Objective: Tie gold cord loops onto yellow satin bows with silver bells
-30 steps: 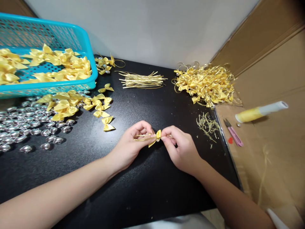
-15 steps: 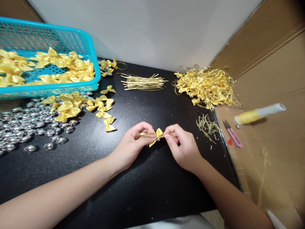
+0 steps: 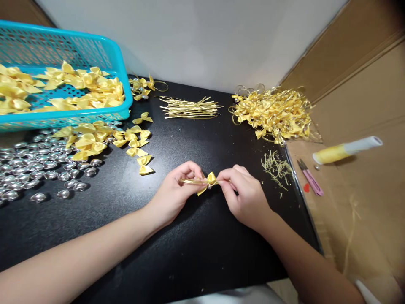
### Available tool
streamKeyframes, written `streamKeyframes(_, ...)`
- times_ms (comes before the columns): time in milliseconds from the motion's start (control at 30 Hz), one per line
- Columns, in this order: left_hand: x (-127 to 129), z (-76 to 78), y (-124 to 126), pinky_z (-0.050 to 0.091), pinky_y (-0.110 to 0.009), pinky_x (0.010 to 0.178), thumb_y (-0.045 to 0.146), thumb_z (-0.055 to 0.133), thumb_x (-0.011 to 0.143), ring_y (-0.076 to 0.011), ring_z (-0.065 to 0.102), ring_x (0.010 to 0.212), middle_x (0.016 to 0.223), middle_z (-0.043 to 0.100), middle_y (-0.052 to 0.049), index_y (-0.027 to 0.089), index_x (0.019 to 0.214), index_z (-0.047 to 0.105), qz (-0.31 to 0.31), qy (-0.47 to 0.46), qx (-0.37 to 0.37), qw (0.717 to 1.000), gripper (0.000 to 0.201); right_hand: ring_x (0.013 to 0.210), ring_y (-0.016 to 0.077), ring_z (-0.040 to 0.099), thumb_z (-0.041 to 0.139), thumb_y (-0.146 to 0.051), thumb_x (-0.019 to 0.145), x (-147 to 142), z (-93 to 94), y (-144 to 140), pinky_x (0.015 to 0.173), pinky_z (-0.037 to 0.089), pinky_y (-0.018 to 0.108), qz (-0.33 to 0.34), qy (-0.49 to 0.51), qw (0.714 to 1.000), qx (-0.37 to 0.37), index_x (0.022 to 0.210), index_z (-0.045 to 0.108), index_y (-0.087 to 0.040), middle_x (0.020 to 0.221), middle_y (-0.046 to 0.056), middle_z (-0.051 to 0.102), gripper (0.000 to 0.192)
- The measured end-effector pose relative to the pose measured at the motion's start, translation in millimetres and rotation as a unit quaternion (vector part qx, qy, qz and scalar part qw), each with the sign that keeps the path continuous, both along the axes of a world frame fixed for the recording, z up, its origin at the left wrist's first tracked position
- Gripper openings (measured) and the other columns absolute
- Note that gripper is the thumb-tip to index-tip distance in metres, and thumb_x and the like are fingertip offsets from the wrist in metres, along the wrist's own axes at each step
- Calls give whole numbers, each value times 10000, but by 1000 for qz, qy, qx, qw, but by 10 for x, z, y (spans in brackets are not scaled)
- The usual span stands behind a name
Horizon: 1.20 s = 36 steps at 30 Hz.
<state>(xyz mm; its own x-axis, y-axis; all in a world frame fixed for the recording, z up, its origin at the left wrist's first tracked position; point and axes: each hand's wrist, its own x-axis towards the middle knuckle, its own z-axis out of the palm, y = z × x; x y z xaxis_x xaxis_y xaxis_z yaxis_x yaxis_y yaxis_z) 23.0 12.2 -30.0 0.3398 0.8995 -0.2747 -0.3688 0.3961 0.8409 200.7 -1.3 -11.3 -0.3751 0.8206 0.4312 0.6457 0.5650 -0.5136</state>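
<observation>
A small yellow ribbon bow (image 3: 209, 181) with a gold wire tie (image 3: 191, 181) through it hangs just above the black table (image 3: 177, 253). My left hand (image 3: 172, 196) pinches the wire on the bow's left side. My right hand (image 3: 245, 198) pinches the wire end on the bow's right side. Both hands sit close together at the table's middle, fingertips almost touching the bow.
A blue basket (image 3: 118, 67) holds yellow bows at the back left. Loose bows (image 3: 95, 141) and silver beads (image 3: 31, 169) lie below it. Gold wire ties (image 3: 190, 107) lie at the back, a pile of wired bows (image 3: 275, 114) back right. Wire scraps (image 3: 275, 166), pink snips (image 3: 311, 179) and a tube (image 3: 344, 150) lie right.
The hands stay in place, with the fingers shifting slightly on the wire around the bow. The camera view has drifted a little.
</observation>
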Motion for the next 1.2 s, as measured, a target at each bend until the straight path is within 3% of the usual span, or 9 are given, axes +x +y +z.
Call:
streamKeyframes(233,8,-15,-8,386,-198,606,174,799,707,-81,525,616,654,624,38,171,706,558,-10,-30,0,999,241,617,121,495,456,-95,921,-58,-36,-33,603,390,258,-8,61,997,-35,832,556,-192,716,4,605,165)
streamKeyframes(433,5,-44,-14,391,-189,621,193,805,715,-74,523,626,663,619,39,167,715,558,-11,-38,1,999,249,556,79,470,479,-163,916,-120,-94,-63,526,364,211,-32,155,974,-161,822,541,-187,703,-22,569,115)
streamKeyframes(533,7,-37,-13,389,-199,627,203,811,708,-82,526,638,674,620,35,169,718,555,-10,-35,3,999,258,544,72,470,490,-182,910,-150,-110,-67,509,363,200,-36,188,963,-189,811,547,-182,690,-28,558,115)
streamKeyframes(767,17,10,-10,387,-228,672,201,780,704,-105,526,664,663,609,33,183,716,531,17,-37,-33,999,250,680,122,564,602,-168,834,-55,-64,-14,668,473,257,-55,172,972,-150,873,637,-192,770,-1,663,57)
streamKeyframes(1100,16,9,-3,371,-226,640,187,763,715,-98,507,635,655,606,32,177,716,551,-4,-19,-10,1000,213,718,136,539,542,-134,894,-107,-96,-4,662,446,264,-38,154,977,-143,780,597,-192,731,-1,623,139)
streamKeyframes(1200,30,15,-11,381,-228,653,185,761,709,-103,521,642,649,601,35,180,713,537,14,-12,-18,1000,225,808,161,555,568,-139,877,-114,-47,-37,752,455,321,-72,143,984,-72,831,628,-196,833,24,615,95)
